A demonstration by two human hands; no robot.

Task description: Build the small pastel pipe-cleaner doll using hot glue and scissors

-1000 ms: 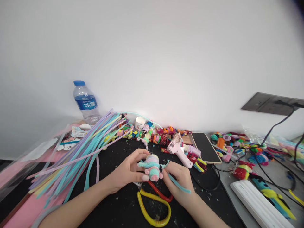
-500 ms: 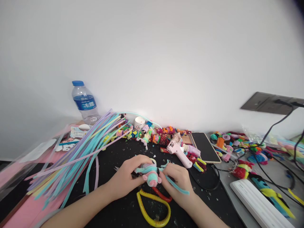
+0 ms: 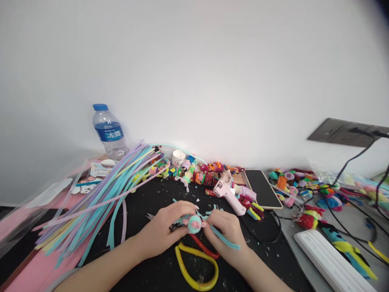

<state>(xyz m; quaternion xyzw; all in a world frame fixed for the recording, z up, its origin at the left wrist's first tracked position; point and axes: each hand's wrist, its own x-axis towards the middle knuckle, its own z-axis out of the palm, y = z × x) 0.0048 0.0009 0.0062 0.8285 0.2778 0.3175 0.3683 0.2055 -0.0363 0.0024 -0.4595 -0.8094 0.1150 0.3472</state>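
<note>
A small pipe-cleaner figure [image 3: 195, 224] in pastel blue and pink is held over the black work surface. My left hand [image 3: 165, 227] is closed around its left side, thumb below and fingers above. At its right side, my right hand [image 3: 226, 231] pinches the figure's edge. A light-blue pipe cleaner [image 3: 226, 239] runs across the right hand, its free end sticking out to the right. Beneath the hands lie pliers with red [image 3: 205, 245] and yellow [image 3: 197, 284] looped handles; metal tips show left of the left hand. Fingers hide part of the figure.
Behind the hands lies a pink glue gun [image 3: 229, 194] beside a phone [image 3: 263, 188]. A bundle of pipe cleaners [image 3: 106, 207] and a water bottle [image 3: 109, 132] are on the left. At right are a white power strip [image 3: 332, 261], black cables and several finished figures [image 3: 310, 217].
The figure has been tilted in my hands, so its round pink-and-blue end now faces me more and sits slightly higher. Both hands keep nearly the same place.
</note>
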